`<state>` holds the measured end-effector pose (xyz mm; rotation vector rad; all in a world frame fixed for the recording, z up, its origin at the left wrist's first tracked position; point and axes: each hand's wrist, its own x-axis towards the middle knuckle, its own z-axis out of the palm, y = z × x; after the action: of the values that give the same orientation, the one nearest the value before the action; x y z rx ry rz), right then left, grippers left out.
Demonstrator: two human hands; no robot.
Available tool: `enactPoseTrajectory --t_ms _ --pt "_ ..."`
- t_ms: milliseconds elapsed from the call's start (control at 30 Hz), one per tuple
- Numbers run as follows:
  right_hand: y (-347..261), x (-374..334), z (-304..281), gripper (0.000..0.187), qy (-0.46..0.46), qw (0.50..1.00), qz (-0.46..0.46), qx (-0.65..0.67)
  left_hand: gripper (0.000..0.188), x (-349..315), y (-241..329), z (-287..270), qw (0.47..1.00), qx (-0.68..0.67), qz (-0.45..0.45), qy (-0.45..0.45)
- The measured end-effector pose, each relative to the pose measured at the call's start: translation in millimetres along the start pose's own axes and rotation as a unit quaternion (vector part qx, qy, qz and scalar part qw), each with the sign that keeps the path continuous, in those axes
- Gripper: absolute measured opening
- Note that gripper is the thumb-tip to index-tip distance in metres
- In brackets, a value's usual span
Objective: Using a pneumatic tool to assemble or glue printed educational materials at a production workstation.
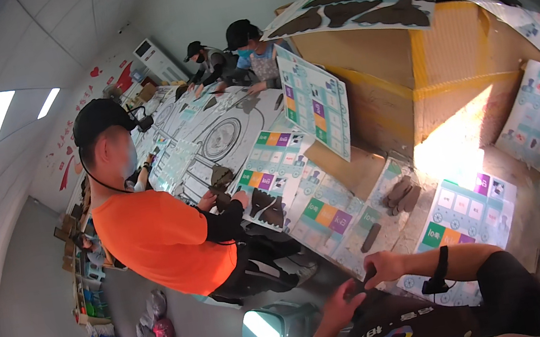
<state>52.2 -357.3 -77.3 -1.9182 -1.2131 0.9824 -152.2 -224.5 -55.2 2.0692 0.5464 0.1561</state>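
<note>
At the near edge of the worktable, my left hand [339, 307] and my right hand [384, 268] are close together. Between them is a small dark piece [356, 288], pinched by the fingers of both; its material is too small to make out. Just beyond my right hand lies a narrow dark brown strip [371, 238] on the printed sheets. Farther up the table rests a small pile of brown curved flat pieces [401, 195]. A printed sheet with coloured squares [459, 208] lies to the right of my right hand.
To my left a person in an orange shirt [153, 238] handles dark brown cut pieces [266, 206]. Two people [258, 56] work at the table's far end. A large cardboard box [452, 59] carries more pieces. A grey-green bin [286, 326] and tied bags [163, 331] stand on the floor.
</note>
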Motion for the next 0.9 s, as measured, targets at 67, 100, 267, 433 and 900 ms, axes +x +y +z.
enactPoseTrajectory --t_ms 67,100,267,433,900 --pt "-7.3 -12.4 14.4 0.060 -0.008 0.998 0.008 0.056 0.047 -2.6 14.8 -6.3 0.996 -0.008 -0.033 -0.084" --pt "-10.5 -18.1 18.1 0.060 -0.001 0.998 0.015 0.059 0.047 -4.8 18.3 -9.0 0.985 -0.015 -0.072 -0.159" --pt "-15.8 -43.2 27.8 0.059 0.059 0.992 0.010 0.110 0.036 -12.0 23.5 -9.6 0.981 -0.009 -0.046 -0.187" --pt "-51.7 -71.1 21.9 0.037 0.113 0.941 0.022 0.318 0.022 -18.3 37.9 -12.2 0.973 -0.173 -0.058 -0.138" --pt "-79.1 -92.4 15.0 0.016 0.070 0.857 -0.041 0.509 0.034 -16.8 50.8 -8.2 0.768 -0.574 -0.104 -0.264"
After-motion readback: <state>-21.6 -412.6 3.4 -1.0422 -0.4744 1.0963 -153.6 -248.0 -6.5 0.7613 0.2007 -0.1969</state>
